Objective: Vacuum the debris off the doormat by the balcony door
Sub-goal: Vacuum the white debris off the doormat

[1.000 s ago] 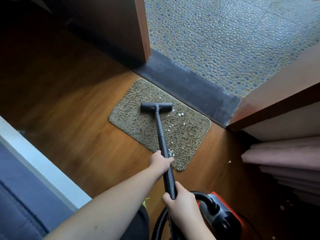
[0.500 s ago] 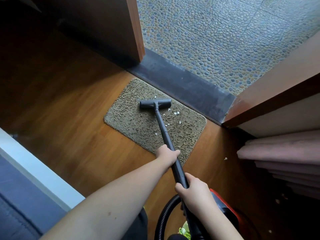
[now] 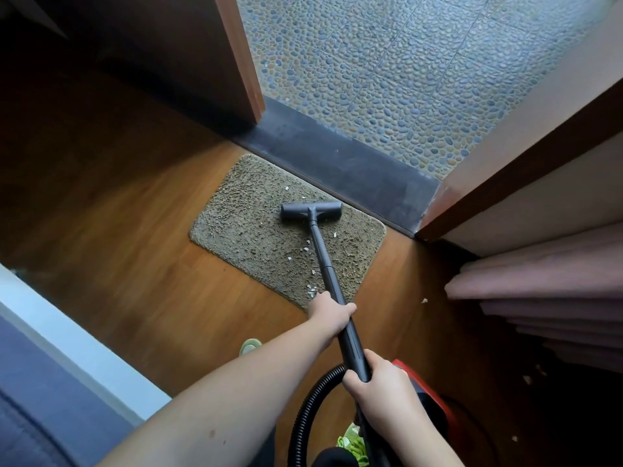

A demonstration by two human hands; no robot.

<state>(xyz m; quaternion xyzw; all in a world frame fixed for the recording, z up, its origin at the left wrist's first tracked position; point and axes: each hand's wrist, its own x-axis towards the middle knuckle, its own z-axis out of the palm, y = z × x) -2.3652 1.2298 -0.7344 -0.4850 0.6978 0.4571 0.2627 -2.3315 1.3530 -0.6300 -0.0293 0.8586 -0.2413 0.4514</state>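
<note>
Both hands grasp the vacuum wand (image 3: 323, 261), the left hand (image 3: 332, 310) higher for steering, the right hand (image 3: 377, 382) lower for pushing. The nozzle (image 3: 312, 211) sits flat on the doormat (image 3: 242, 227) at centre frame, with pale debris (image 3: 312, 291) beside the wand.

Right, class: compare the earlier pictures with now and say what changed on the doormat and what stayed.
The vacuum head slid right across the doormat, over white bits that lay beside it; most of those are gone. Remaining bits lie mostly left of the wand. Left hand and right hand kept gripping it; the mat stayed put.
</note>
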